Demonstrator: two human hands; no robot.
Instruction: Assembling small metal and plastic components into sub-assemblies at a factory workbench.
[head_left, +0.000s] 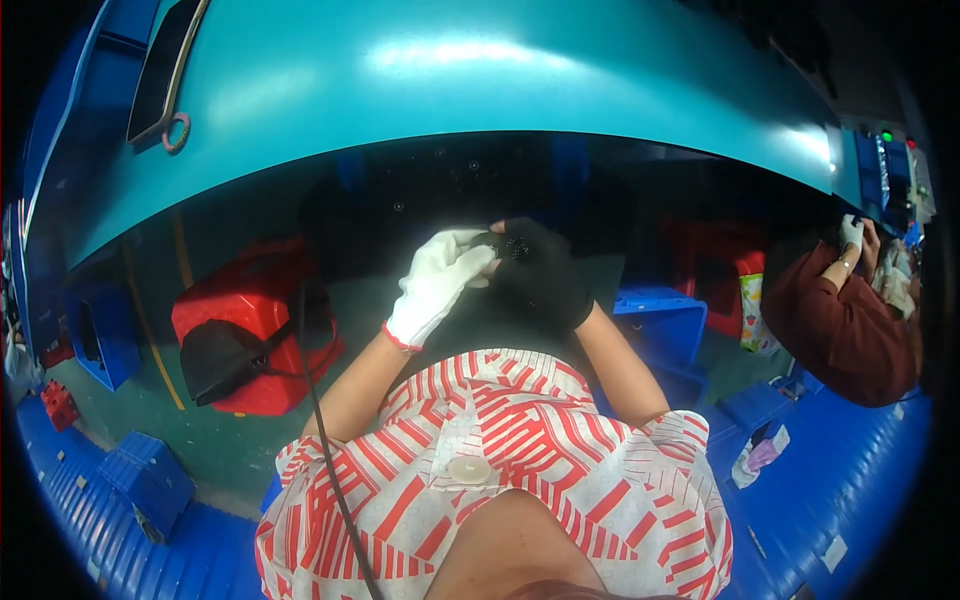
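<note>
In front of my chest, below the edge of the teal table, my two hands meet fingertip to fingertip. A white glove with a red cuff covers my left hand (432,284), its bare thumb and finger tips pinched together. My right hand (548,275), in a black glove with bare fingertips, is closed from the other side. Between them is a small dark thing with pale specks (515,247). It blends into the black glove, and I cannot make out its kind or which hand bears it.
On the teal table (330,110) lie a dark flat device (163,75) and a pinkish ring (177,133). A red stool (225,295) carries a black bag (220,360) at left. Blue crates (655,325) stand at right, near a seated co-worker (850,330). A dark cable (318,400) hangs down my front.
</note>
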